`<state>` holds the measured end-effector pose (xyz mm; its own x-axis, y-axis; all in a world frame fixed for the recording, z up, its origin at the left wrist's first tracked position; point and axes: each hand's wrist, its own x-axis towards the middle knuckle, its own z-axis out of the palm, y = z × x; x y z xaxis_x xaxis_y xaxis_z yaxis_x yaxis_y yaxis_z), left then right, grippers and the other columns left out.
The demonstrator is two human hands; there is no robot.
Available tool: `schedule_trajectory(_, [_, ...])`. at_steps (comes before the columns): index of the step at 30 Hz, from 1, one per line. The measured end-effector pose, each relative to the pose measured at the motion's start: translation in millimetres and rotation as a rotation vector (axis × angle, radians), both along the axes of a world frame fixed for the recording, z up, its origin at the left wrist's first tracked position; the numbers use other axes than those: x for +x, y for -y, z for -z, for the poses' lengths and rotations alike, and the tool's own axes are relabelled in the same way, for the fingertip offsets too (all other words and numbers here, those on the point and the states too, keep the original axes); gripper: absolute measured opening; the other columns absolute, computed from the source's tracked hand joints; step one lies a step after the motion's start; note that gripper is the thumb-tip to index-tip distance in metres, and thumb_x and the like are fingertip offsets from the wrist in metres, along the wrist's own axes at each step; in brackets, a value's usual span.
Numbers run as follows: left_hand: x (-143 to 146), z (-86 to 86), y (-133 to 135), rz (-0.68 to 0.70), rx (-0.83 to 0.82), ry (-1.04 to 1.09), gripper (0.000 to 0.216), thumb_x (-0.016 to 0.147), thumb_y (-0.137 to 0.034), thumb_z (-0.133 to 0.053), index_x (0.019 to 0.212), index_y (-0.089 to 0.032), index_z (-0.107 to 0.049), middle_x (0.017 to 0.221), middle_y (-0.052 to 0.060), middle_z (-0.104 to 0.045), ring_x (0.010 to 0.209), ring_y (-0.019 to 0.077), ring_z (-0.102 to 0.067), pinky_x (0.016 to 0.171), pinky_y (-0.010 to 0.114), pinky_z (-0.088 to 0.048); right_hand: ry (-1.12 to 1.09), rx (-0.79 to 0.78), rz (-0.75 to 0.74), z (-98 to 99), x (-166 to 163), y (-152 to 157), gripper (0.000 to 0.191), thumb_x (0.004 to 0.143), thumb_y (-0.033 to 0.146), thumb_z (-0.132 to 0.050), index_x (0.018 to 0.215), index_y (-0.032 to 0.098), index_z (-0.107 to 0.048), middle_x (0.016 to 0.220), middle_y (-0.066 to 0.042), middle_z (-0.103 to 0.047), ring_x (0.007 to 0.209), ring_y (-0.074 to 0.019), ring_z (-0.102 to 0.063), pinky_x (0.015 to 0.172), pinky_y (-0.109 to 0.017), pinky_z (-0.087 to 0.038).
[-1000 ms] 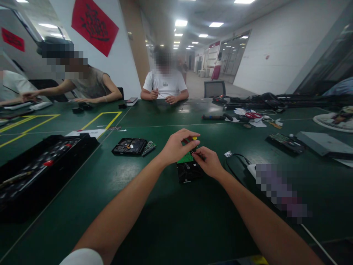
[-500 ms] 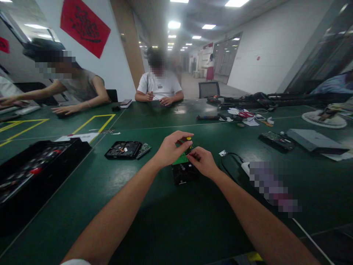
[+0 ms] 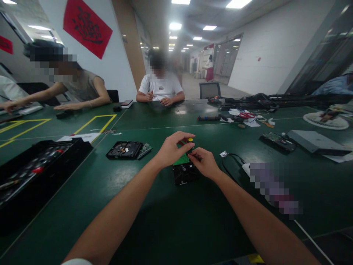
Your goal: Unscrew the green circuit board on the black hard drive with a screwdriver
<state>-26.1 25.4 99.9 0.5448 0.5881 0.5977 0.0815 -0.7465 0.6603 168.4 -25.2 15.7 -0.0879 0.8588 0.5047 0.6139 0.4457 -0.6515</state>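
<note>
A black hard drive (image 3: 185, 174) with a green circuit board (image 3: 182, 159) lies on the green table in front of me. Over the board stands a small screwdriver (image 3: 190, 140) with a yellow cap, roughly upright. My left hand (image 3: 174, 148) has its thumb and fingers closed round the handle. Low beside the screwdriver, my right hand (image 3: 204, 161) has its fingertips pinched together at the shaft, near the board. Whether they grip the shaft or something small is hidden. The screwdriver's tip is also out of sight behind the fingers.
Another hard drive (image 3: 124, 150) with a loose circuit board (image 3: 145, 149) lies to the left, by a long black case (image 3: 41, 173) of parts. On the right are a power strip (image 3: 270, 187), a further drive (image 3: 278, 142) and a grey box (image 3: 320, 141). Co-workers sit across the table.
My hands and the screwdriver keep nearly the same place over the hard drive. The whole view has shifted slightly. The co-worker at the left has moved an arm a little.
</note>
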Motion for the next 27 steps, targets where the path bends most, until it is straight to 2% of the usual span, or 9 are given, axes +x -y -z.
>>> schedule_trajectory(11, [-1.4, 3.1, -4.2, 0.066, -0.013, -0.017, 0.036, 0.099, -0.021, -0.059, 0.135, -0.025, -0.066, 0.124, 0.008, -0.07, 0.11, 0.0203, -0.067, 0.098, 0.038, -0.055, 0.035, 0.045, -0.07, 1.8, 1.9, -2.2, 0.01, 0.098, 0.02, -0.058, 0.094, 0.022, -0.067, 0.092, -0.004, -0.067, 0.084, -0.0191, -0.064, 0.077, -0.032, -0.048])
schedule_trajectory(15, [-1.0, 5.2, -6.0, 0.05, -0.017, -0.017, 0.033, 0.098, -0.02, -0.06, 0.13, -0.024, -0.069, 0.119, 0.007, -0.07, 0.105, 0.019, -0.067, 0.094, 0.036, -0.055, 0.039, 0.047, -0.079, 1.4, 1.5, -1.1, 0.012, 0.099, 0.02, -0.056, 0.096, 0.022, -0.067, 0.093, -0.005, -0.068, 0.086, -0.0193, -0.064, 0.079, -0.033, -0.049])
schedule_trajectory(21, [0.1, 5.1, -4.9, -0.018, -0.041, 0.007, 0.024, 0.092, -0.027, -0.071, 0.116, -0.022, -0.071, 0.103, 0.005, -0.07, 0.091, 0.0174, -0.067, 0.083, 0.032, -0.057, 0.037, 0.018, -0.019, 1.4, 0.5, -0.5, 0.009, 0.095, 0.031, -0.066, 0.096, 0.023, -0.066, 0.088, -0.003, -0.066, 0.074, -0.0172, -0.06, 0.067, -0.03, -0.046])
schedule_trajectory(27, [0.6, 4.2, -3.5, -0.01, -0.06, 0.028, 0.025, 0.089, -0.028, -0.076, 0.111, -0.02, -0.069, 0.099, 0.003, -0.069, 0.088, 0.0161, -0.067, 0.081, 0.03, -0.057, 0.059, 0.077, -0.045, -2.9, -1.1, 0.1, 0.013, 0.099, 0.027, -0.059, 0.087, 0.022, -0.063, 0.083, -0.003, -0.064, 0.074, -0.0176, -0.06, 0.068, -0.03, -0.044])
